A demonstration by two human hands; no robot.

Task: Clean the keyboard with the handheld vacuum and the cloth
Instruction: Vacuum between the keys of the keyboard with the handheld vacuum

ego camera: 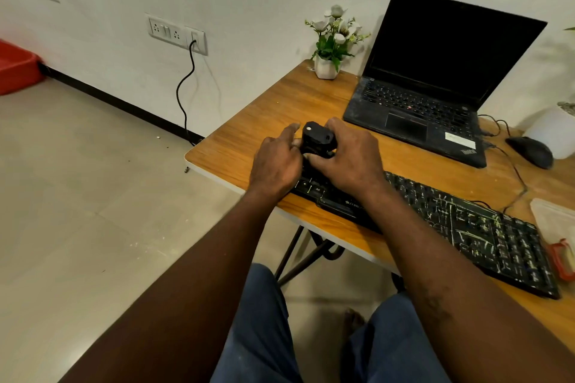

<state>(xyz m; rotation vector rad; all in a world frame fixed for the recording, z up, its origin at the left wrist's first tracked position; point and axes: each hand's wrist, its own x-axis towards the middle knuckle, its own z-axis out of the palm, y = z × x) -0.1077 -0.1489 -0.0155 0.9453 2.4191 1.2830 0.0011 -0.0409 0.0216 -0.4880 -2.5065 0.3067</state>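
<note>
A black keyboard [460,221] streaked with pale dust lies slantwise along the front edge of the wooden table [267,121]. A small black handheld vacuum [317,138] stands on the keyboard's left end. My right hand [348,158] curls round the vacuum from the right. My left hand [277,162] lies on the keyboard's left end with its straight fingers touching the vacuum's left side. A pale cloth [553,218] sits at the table's right edge, beyond the keyboard.
An open black laptop [435,84] stands behind the keyboard, with a black mouse [530,151] and cables to its right. A white pot of flowers [329,50] occupies the back left corner. A red-lidded object [563,258] lies at the right edge. A cord [183,93] hangs from the wall socket.
</note>
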